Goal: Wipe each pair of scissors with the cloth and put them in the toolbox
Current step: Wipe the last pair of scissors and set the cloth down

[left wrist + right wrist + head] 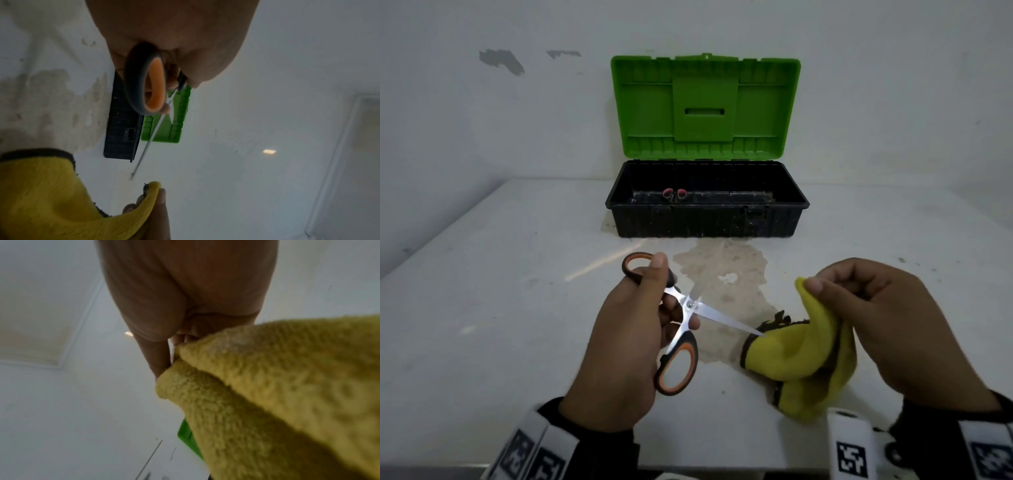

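The orange-handled scissors (681,318) are held open in front of the toolbox (707,200), one blade pointed at the yellow cloth (811,353). They are gripped by the left hand (626,342). The cloth is pinched by the right hand (887,322).

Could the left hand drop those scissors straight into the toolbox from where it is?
Probably yes: the toolbox stands open, nothing lies between it and the left hand holding the scissors.
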